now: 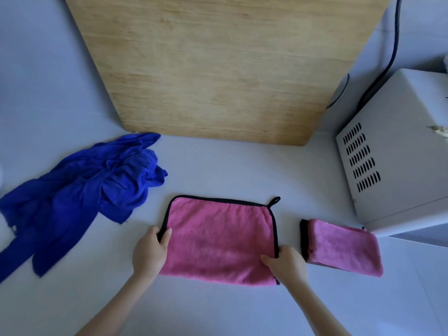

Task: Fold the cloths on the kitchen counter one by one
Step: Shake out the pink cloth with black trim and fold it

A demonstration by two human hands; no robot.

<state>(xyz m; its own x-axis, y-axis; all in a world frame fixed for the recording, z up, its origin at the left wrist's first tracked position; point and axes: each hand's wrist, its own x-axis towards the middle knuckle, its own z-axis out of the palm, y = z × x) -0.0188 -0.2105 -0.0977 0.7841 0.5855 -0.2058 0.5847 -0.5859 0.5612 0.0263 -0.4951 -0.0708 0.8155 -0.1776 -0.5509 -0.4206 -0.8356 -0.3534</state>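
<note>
A pale worktop (230, 170) is seen from the head view, with a wooden board (218, 69) propped at its far edge and a white appliance (397, 151) at the right edge. The pink cloth (218, 238), already doubled, is spread flat near the front edge, at mid-width. Its left side is pinched by the left hand (150, 251), its right side by the right hand (286, 263), thumbs on top. A folded pink cloth (344, 246) lies just beside it to the right; a crumpled blue cloth (84, 190) waits toward the left edge. The fabric is judged light, plush and limp, so the bound black edges are best gripped.
</note>
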